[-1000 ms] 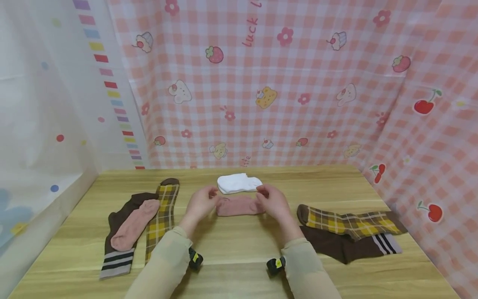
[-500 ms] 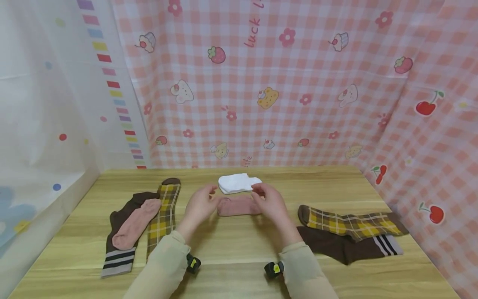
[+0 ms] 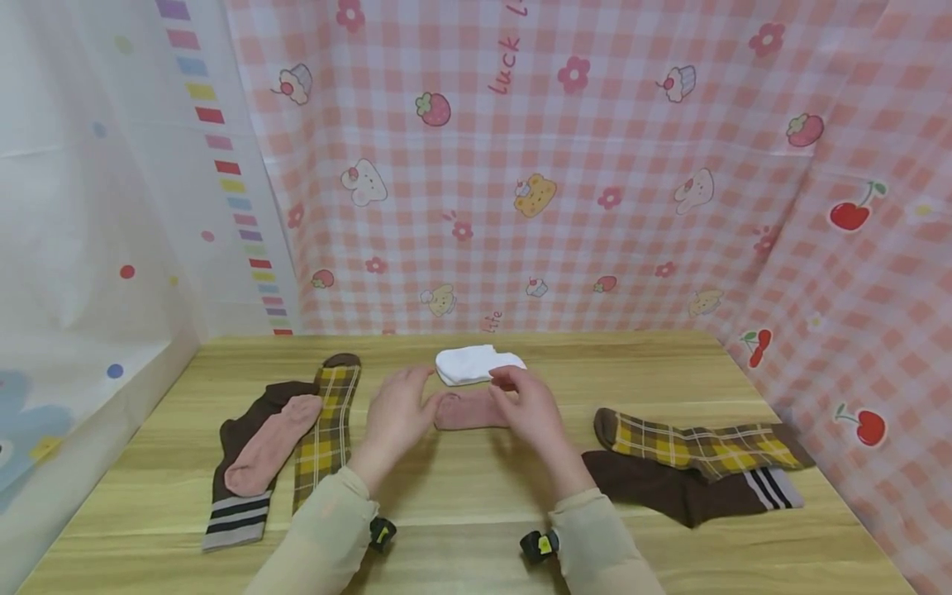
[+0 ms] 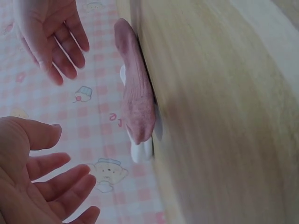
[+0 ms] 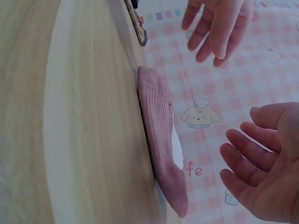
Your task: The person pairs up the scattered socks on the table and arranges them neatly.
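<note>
A folded or flat pink sock (image 3: 467, 411) lies crosswise at the middle of the table, just in front of white socks (image 3: 472, 364). My left hand (image 3: 397, 416) hovers by its left end, fingers loosely bent and holding nothing. Over its right end is my right hand (image 3: 530, 416), which hides that part from the head view. Both wrist views show a gap between the pink sock (image 4: 138, 93) and the hands. The left palm (image 4: 32, 182) has spread, relaxed fingers; the right palm (image 5: 271, 168) looks alike.
At left, a second pink sock (image 3: 271, 446) lies over a dark brown sock (image 3: 230, 512) with striped cuff, beside a yellow plaid sock (image 3: 330, 421). At right, another plaid sock (image 3: 699, 446) overlaps a brown sock (image 3: 669, 487). A checked cloth (image 3: 476, 165) hangs behind the table.
My right hand has shifted left over the pink sock's right end. My left hand has drawn slightly left and nearer to me. The socks stay where they were; the head view has turned slightly.
</note>
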Tool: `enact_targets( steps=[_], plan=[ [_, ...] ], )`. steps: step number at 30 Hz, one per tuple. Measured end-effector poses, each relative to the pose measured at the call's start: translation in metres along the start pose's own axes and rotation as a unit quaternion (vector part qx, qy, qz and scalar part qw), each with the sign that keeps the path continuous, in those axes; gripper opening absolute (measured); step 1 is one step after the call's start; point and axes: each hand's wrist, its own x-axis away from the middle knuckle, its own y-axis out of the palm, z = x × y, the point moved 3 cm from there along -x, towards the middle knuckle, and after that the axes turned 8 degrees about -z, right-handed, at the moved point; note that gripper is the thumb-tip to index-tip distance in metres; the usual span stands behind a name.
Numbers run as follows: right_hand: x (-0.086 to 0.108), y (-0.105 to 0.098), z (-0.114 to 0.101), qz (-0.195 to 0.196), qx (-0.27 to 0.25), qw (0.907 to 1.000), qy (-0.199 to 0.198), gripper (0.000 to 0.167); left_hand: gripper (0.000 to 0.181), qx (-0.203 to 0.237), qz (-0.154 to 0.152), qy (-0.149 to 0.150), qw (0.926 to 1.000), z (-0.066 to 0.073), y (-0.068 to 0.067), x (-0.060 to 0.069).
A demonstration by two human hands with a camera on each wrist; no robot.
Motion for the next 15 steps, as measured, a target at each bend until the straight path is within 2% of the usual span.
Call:
enact_targets(
  steps=[9,15],
  plan=[
    [0.002,0.007,-0.010,0.012,0.014,0.9986,-0.050,0.020,0.039,-0.056,0.040,0.044,0.9967,0.007,-0.009,0.006],
    [0.004,0.015,-0.017,0.010,0.017,0.9977,-0.066,0.021,0.039,-0.071,0.045,0.058,0.9948,0.005,-0.015,0.009]
  ],
)
